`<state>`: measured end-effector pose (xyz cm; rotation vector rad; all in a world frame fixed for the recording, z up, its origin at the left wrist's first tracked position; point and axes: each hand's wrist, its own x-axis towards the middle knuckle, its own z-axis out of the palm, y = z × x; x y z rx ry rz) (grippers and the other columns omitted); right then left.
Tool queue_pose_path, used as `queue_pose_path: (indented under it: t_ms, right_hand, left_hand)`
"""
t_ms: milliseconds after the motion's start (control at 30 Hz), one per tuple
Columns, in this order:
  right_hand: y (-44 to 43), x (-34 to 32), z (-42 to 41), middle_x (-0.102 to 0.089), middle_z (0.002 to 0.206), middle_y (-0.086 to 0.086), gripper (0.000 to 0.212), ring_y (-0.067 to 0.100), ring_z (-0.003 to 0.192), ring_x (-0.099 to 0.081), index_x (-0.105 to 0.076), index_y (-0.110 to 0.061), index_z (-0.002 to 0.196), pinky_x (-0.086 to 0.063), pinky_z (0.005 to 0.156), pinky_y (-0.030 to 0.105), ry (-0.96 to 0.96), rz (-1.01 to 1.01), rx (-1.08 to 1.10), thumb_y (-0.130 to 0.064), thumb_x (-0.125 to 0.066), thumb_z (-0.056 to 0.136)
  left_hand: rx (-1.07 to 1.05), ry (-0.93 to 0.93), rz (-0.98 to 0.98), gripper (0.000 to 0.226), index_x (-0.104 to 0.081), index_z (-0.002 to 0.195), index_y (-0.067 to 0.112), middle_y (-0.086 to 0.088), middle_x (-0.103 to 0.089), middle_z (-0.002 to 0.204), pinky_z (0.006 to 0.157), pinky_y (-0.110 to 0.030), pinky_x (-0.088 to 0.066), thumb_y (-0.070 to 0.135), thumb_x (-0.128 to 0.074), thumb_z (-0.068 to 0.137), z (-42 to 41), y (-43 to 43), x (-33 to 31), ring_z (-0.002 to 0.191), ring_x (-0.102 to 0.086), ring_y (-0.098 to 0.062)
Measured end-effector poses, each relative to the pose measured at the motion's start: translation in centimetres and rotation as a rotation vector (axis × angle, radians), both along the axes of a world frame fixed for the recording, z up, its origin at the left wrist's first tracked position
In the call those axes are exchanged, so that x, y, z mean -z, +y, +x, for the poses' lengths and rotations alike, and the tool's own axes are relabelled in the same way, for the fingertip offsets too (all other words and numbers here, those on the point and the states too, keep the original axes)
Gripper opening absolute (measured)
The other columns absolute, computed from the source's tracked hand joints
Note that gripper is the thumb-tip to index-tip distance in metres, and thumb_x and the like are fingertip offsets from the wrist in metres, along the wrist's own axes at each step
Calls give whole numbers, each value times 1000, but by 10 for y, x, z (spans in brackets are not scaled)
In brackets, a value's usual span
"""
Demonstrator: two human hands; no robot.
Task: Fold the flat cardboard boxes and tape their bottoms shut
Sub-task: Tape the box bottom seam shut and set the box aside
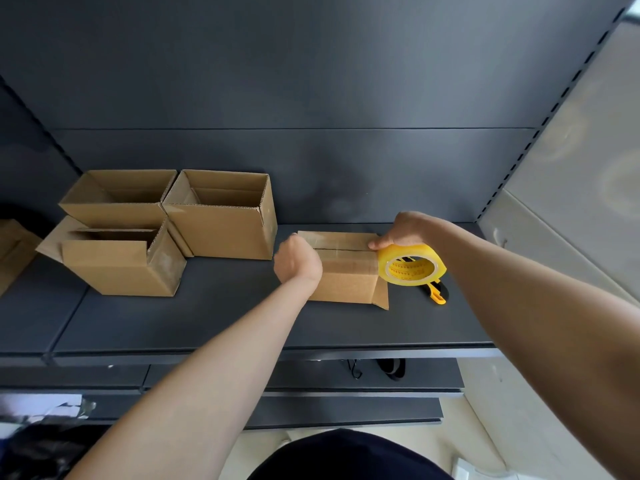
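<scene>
A folded cardboard box stands bottom-up on the dark shelf, clear tape running along its closed flaps. My left hand presses on the box's left end, fingers curled against the top. My right hand grips a yellow roll of clear tape at the box's right edge, with the thumb on the taped seam. A yellow and black utility knife lies on the shelf just under the roll, partly hidden by it.
Three erected open boxes stand to the left: one at the back left, one at the back middle, one in front. Flat cardboard shows at the far left edge. Lower shelves sit below.
</scene>
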<state>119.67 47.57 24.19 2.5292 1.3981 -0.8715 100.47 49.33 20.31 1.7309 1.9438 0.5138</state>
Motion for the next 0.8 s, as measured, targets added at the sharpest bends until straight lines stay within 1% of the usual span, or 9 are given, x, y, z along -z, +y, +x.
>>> queue_pose_path:
  t_ms: [133,200,267,333,400,467,533,667,800]
  right_hand:
    - [-2,2,1,-58,88,8,59,26,83,-58,-56,-10,96,-44,70,32,0,3,0,-62,-71,73]
    - [-4,1,2,-58,89,8,60,26,83,-57,-56,-10,96,-43,71,32,-5,15,0,-63,-70,73]
    - [-6,-1,3,-57,89,8,59,26,83,-56,-55,-10,95,-42,71,32,-7,18,-7,-63,-70,73]
    - [-8,-3,4,-58,87,7,58,25,82,-57,-57,-11,93,-42,71,32,-4,19,-13,-63,-70,73]
    - [-9,-5,5,-59,89,7,59,25,82,-57,-58,-10,93,-43,71,31,-15,25,-22,-64,-71,72]
    - [-10,-5,4,-58,90,7,60,26,83,-56,-56,-10,92,-42,71,32,-24,29,-37,-65,-69,72]
    - [-12,-6,4,-58,87,7,59,25,82,-56,-56,-10,88,-42,71,32,-20,31,-46,-66,-68,73]
    - [-19,-14,6,-56,76,2,57,22,74,-55,-54,-16,73,-41,70,32,14,54,-44,-72,-64,71]
    - [-33,-20,25,-65,87,5,68,24,83,-63,-63,-16,86,-51,81,36,136,169,14,-82,-49,72]
  left_hand:
    - [133,14,-112,40,-33,138,1,-17,-49,136,92,-42,-44,18,-30,102,4,-3,7,120,-51,-35]
    - [247,125,-143,58,-6,150,3,-16,-21,155,114,-48,-19,31,-26,103,4,-4,7,142,-24,-34]
    - [412,283,-61,70,13,150,8,-13,9,160,115,-50,11,42,-25,102,4,-4,2,147,10,-31]
    - [676,355,-10,84,15,150,12,-9,19,158,112,-49,18,58,-31,96,8,-4,-3,144,22,-27]
    - [928,363,-94,107,12,152,17,-2,20,158,112,-49,19,70,-49,82,12,-6,-8,143,26,-23]
    - [1049,415,-152,123,12,152,21,1,21,158,113,-51,19,63,-69,70,16,-5,-12,142,28,-22]
    - [1078,478,-124,126,13,152,21,1,18,159,114,-54,16,49,-77,67,22,-3,-15,144,25,-24]
    - [1061,483,-61,120,3,153,15,-4,-9,156,114,-57,10,32,-78,66,30,0,-21,146,0,-26]
    - [1059,423,-46,110,-11,149,16,-3,-20,145,115,-56,9,27,-79,62,26,7,-29,140,-16,-25]
